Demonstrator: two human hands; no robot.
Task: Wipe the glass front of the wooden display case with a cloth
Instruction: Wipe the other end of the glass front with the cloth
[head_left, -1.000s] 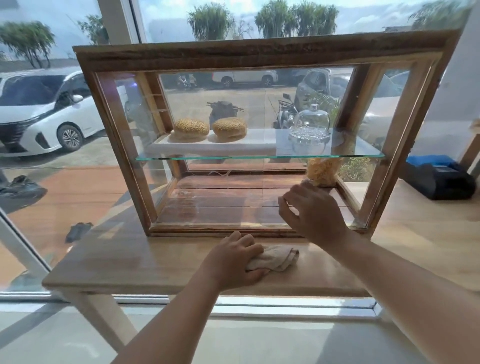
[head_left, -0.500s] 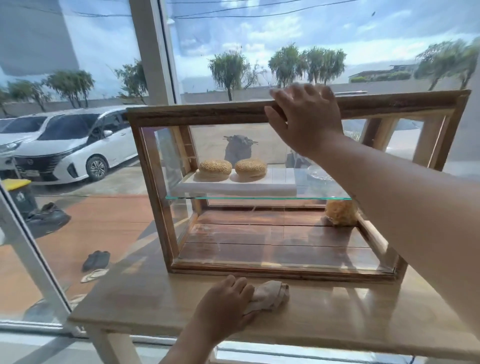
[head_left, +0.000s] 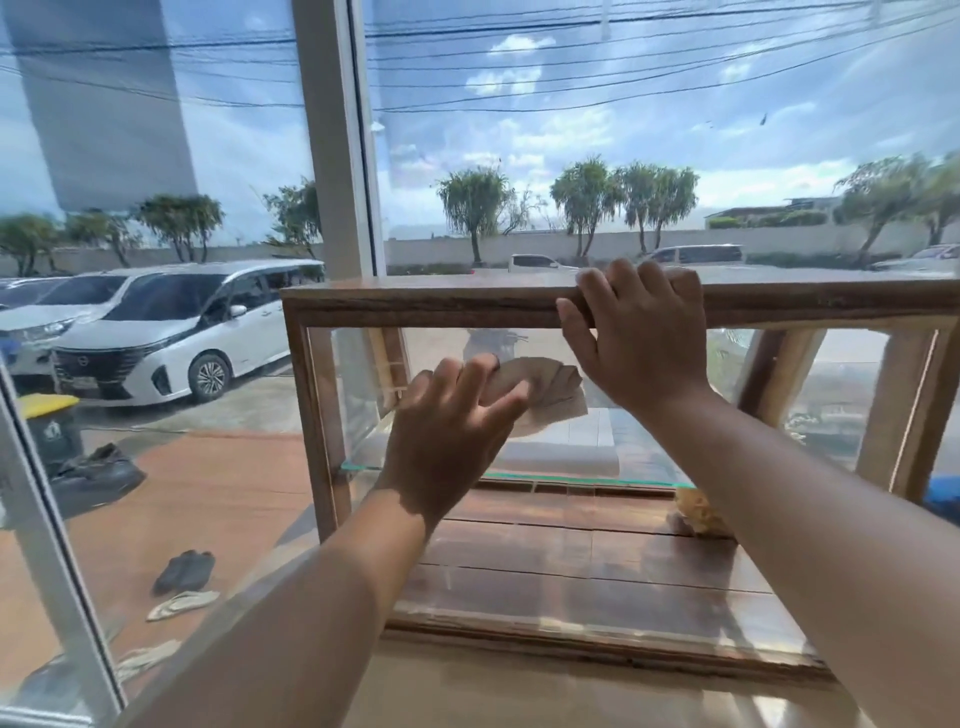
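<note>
The left hand (head_left: 452, 426) grasps a bunched cloth (head_left: 550, 389) against the glass front (head_left: 358, 395) of the display case (head_left: 415, 301); the cloth pokes out at the hand's 1 o'clock. The right hand (head_left: 634, 343), at 1 o'clock from the cloth, clutches the case's top rail. The case stands on a table (head_left: 519, 696).

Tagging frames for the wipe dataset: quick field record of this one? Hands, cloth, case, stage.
left hand: holds the cloth against the glass, upper left area
right hand: grips the top edge of the case, fingers over it
case: stands on a wooden table by a window
inside: shelf; yellowish item on the floor at right
stage: cloth on glass, wipe appears begun
</note>
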